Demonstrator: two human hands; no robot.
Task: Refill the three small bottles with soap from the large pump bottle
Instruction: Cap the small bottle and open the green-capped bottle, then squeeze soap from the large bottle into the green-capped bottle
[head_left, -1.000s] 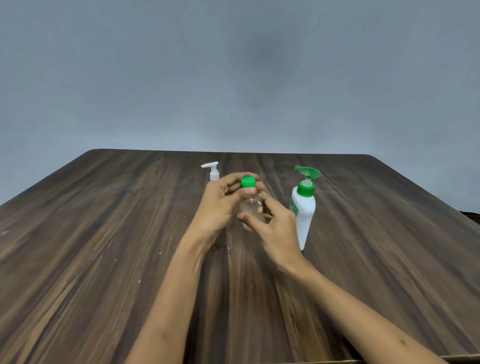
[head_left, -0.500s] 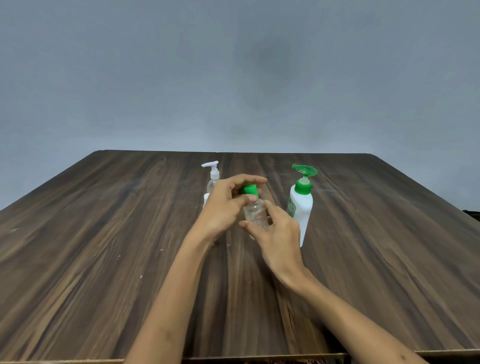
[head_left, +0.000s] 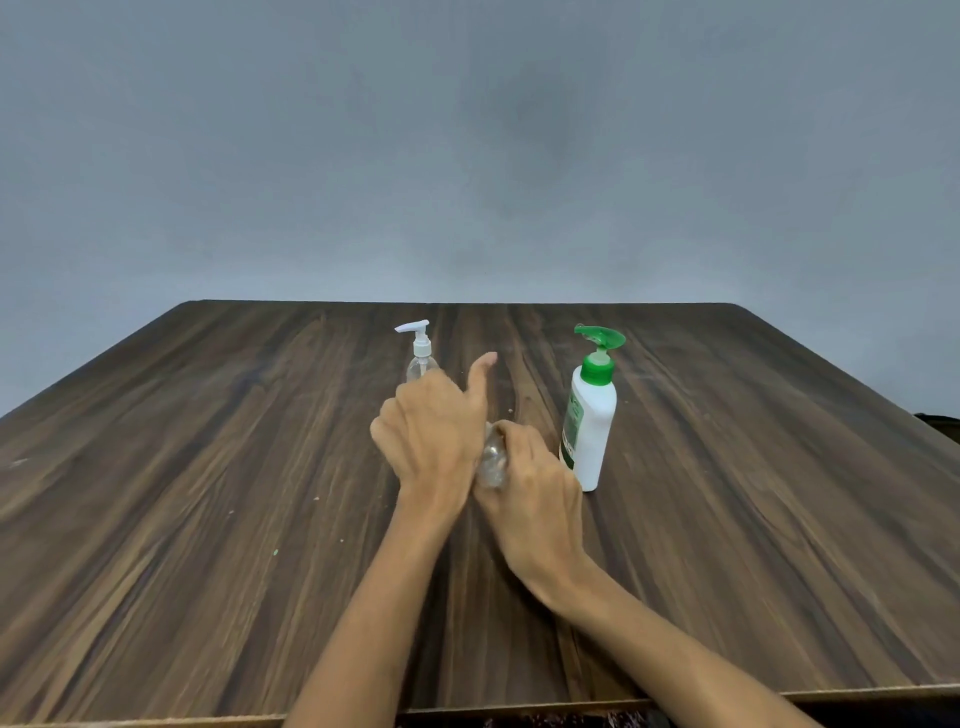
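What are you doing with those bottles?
Both hands are on a small clear bottle in the middle of the wooden table. The right hand holds its body, and the left hand wraps over its top, thumb up. The big white pump bottle stands untouched beside them; a clear pump bottle waits behind.

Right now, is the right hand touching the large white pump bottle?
Apart. The head view shows a strip of table between the right hand, which grips the small clear bottle, and the large white pump bottle.
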